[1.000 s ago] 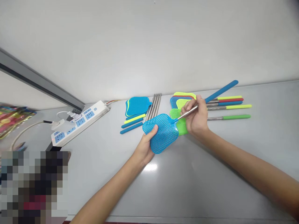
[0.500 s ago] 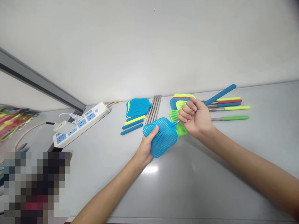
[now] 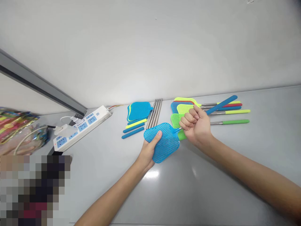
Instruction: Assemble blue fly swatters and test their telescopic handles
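Note:
A blue fly swatter [image 3: 166, 147] is held between both hands above the table. My left hand [image 3: 149, 150] grips its perforated head, thumb on top and fingers underneath. My right hand [image 3: 196, 125] is wrapped around the metal rod, close to the head; the blue handle sticks out up and to the right beyond the fist. Behind my right hand lie several swatters with handles, among them a green-handled swatter [image 3: 235, 121] and a yellow-handled swatter [image 3: 237, 111]. Left of these are loose metal rods [image 3: 156, 111], a stack of blue swatter heads [image 3: 139, 111] and loose handle grips [image 3: 134, 132].
A white power strip [image 3: 82, 127] with plugs and cables lies on the grey table [image 3: 105, 175] at the left. Colourful plastic packages [image 3: 18, 124] lie farther left, near a blurred-out area. A pale wall [image 3: 150, 56] stands along the back edge.
Both hands keep their grip on the blue swatter. Its handle end has dropped slightly, and the head has tilted a little. The whole view has shifted slightly.

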